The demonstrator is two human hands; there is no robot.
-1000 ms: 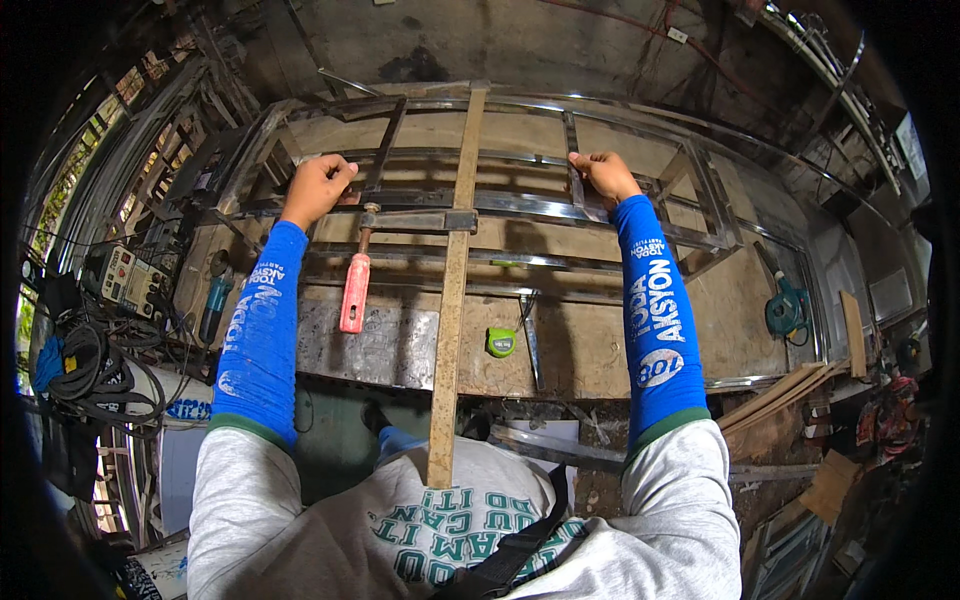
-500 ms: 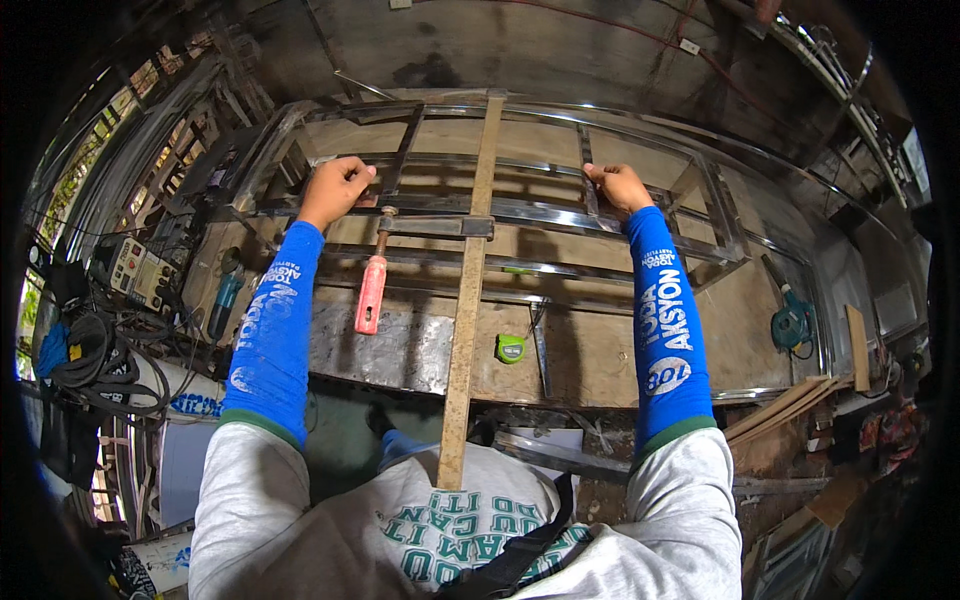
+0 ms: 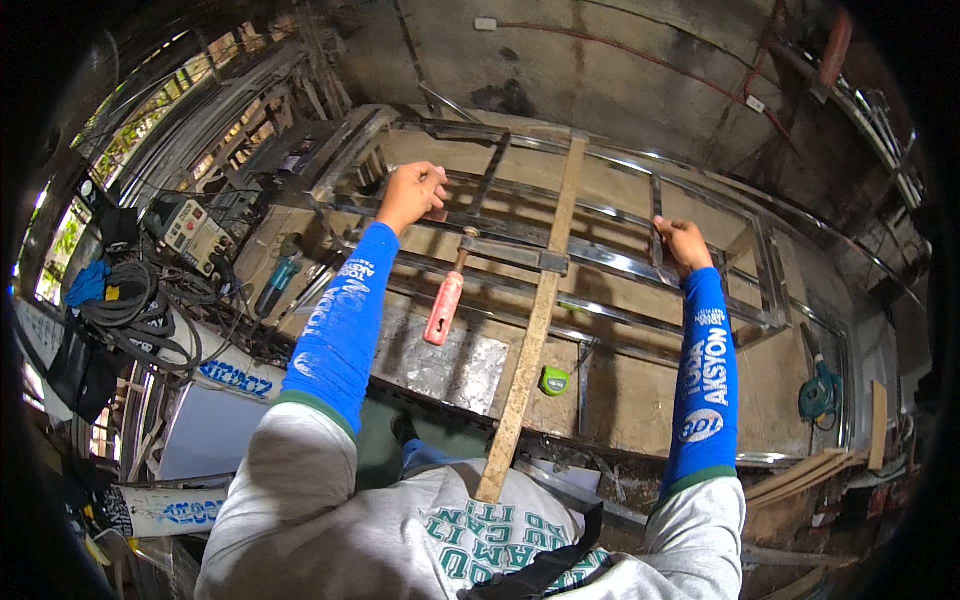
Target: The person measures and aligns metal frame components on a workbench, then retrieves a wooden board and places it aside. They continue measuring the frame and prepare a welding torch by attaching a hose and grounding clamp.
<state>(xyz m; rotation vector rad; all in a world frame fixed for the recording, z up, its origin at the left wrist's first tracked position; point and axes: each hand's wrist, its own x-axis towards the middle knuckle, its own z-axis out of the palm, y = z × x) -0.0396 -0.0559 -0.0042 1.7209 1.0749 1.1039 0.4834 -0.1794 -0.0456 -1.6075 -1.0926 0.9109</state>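
Note:
A welded metal frame (image 3: 618,258) of shiny square tubes lies across the workbench. My right hand (image 3: 684,245) grips a short crossbar (image 3: 657,222) on its right part, thumb and fingers closed around it. Over the frame's left part is my left hand (image 3: 412,195), its fingers curled together; whatever they may hold is hidden. Between the hands a long bar clamp (image 3: 545,300) spans the frame, its rusty bar reaching toward my chest. Its red handle (image 3: 444,308) hangs off the sliding arm, close to my left hand.
A green tape measure (image 3: 554,381) lies on the bench's near part. At left are a teal angle grinder (image 3: 278,280), a welding machine (image 3: 196,235) and coiled cables (image 3: 135,300). A teal power tool (image 3: 821,392) and wood strips (image 3: 800,478) are at right.
My view has swung left, so the bench and frame appear further right and lower. My right hand stays on the crossbar; my left hand sits slightly further from the clamp screw.

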